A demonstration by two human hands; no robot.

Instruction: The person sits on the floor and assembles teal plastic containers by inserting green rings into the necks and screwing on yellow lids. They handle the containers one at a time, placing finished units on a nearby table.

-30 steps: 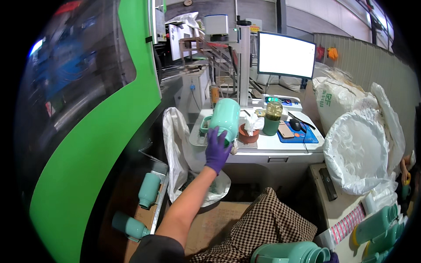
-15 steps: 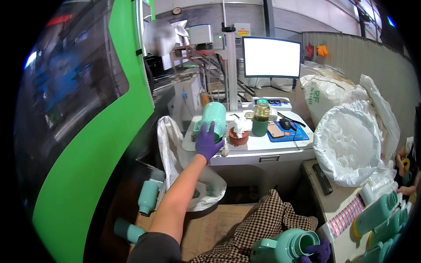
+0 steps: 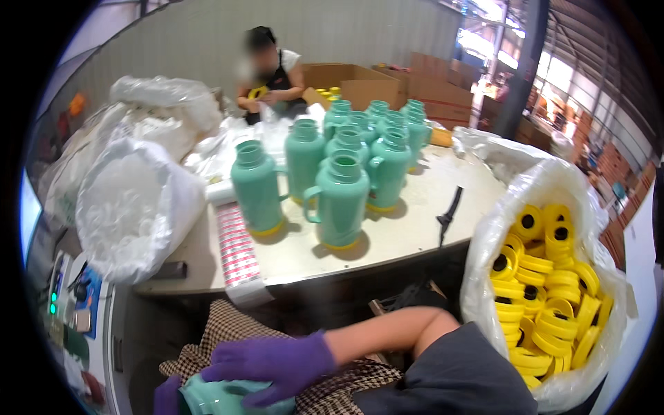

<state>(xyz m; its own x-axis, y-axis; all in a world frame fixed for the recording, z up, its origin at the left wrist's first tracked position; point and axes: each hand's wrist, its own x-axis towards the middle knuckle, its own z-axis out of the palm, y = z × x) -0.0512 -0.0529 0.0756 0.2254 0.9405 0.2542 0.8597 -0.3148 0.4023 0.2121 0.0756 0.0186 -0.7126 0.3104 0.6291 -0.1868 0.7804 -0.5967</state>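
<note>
At the lower edge, over my lap, lies a mint-green thermos jug (image 3: 235,391) tilted on its side, its neck toward the left. My right hand (image 3: 273,366), in a purple glove, is wrapped over the jug from above. My left hand (image 3: 166,396), also purple-gloved, shows only in part beside the jug's neck; it appears to grip there, with most of its fingers cut off by the frame. A brown-checked cloth (image 3: 225,328) covers my lap beneath. On the table (image 3: 429,207) ahead stand several upright mint-green thermos jugs (image 3: 344,200) with handles and yellow bases.
A clear bag of yellow ring-shaped parts (image 3: 546,290) stands on the right. To the left are a white sack with translucent pieces (image 3: 138,207) and a red-and-white label strip (image 3: 238,242). Across the table sits a person (image 3: 273,76) holding a yellow part. Cardboard boxes (image 3: 366,86) stand behind.
My view has swung right from the desk and monitor to the table of jugs. My left hand has come back from the jug on the desk; my right hand now lies over the lap jug.
</note>
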